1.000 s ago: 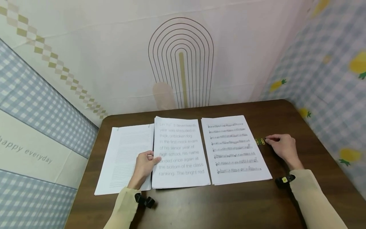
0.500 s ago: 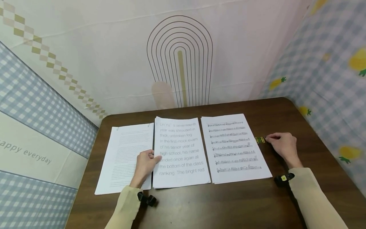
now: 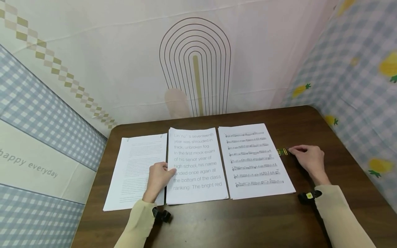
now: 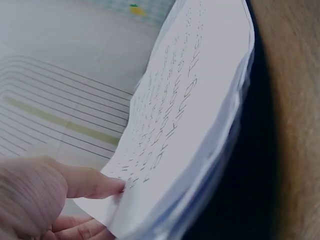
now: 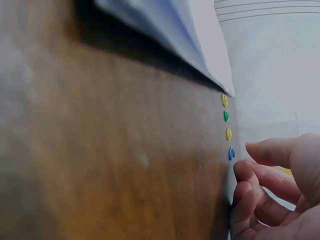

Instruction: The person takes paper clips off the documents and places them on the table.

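My left hand (image 3: 159, 178) grips the left edge of the middle paper stack (image 3: 195, 165), thumb on top and fingers beneath, as the left wrist view also shows. My right hand (image 3: 309, 160) is at the right of the table, its thumb and forefinger a little apart beside a blue paper clip (image 5: 231, 153). Past that clip lie a yellow clip (image 5: 229, 134), a green clip (image 5: 226, 116) and another yellow clip (image 5: 224, 100), in a row leading to the sheet-music stack (image 3: 254, 162). No held clip can be made out in the right hand.
The left paper stack (image 3: 139, 155) has two clips on its top edge and lies beside the middle one. Behind the brown table (image 3: 235, 220) hangs a pale cloth (image 3: 124, 69) with printed arches. A checked cloth (image 3: 350, 82) with pineapples hangs on the right.
The left hand keeps its grip on the middle stack, with slight movement. The right hand has shifted very slightly to the right beside the clips.
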Action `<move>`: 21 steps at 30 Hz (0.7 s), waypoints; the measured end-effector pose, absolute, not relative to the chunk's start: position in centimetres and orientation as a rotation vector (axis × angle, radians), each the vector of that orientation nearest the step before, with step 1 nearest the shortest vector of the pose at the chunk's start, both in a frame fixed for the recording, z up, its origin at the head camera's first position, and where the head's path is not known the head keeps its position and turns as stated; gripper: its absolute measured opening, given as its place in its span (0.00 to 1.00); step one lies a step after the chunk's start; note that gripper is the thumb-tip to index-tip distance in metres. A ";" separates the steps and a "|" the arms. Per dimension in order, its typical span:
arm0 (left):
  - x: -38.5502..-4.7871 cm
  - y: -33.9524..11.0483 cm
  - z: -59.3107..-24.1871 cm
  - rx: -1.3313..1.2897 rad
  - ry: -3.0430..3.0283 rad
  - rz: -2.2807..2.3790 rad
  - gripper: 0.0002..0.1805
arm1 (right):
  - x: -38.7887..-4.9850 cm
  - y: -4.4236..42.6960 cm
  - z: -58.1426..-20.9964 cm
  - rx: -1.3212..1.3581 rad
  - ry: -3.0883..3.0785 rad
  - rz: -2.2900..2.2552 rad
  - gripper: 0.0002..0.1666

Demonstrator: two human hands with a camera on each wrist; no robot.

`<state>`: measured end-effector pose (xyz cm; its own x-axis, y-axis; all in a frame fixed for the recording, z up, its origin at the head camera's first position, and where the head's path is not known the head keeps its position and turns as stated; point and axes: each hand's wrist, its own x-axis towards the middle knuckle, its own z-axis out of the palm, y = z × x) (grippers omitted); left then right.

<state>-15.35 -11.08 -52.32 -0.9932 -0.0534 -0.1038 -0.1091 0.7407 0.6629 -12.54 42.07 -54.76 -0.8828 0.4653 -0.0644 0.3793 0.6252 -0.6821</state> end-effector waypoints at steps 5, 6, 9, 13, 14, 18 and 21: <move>-15.3 -10.8 -51.8 -0.079 2.931 0.982 0.11 | -11.6 41.3 -54.0 -0.724 -2.738 1.135 0.29; -15.2 -10.7 -51.7 -0.060 2.956 0.948 0.11 | -11.3 41.0 -53.8 -0.723 -2.740 1.133 0.29; -15.0 -10.5 -51.5 -0.011 3.023 0.838 0.10 | -10.6 39.8 -52.7 -0.709 -2.754 1.122 0.29; -14.8 -10.5 -51.4 0.021 3.068 0.731 0.10 | -9.8 37.6 -51.4 -0.658 -2.764 1.121 0.28; -14.8 -10.5 -51.5 0.026 3.077 0.705 0.11 | -9.7 37.0 -51.1 -0.637 -2.764 1.122 0.28; -14.7 -10.6 -51.6 0.024 3.101 0.636 0.14 | -9.0 34.5 -50.0 -0.534 -2.762 1.141 0.24; -14.7 -10.7 -51.7 0.011 3.110 0.618 0.15 | -8.8 32.5 -49.3 -0.434 -2.770 1.147 0.22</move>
<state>-14.69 -10.66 -51.66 -0.9996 0.0013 0.0297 0.0126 0.9239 0.3824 -8.78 32.48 -49.32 -0.9528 0.3034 -0.0054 0.2184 0.6734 -0.7062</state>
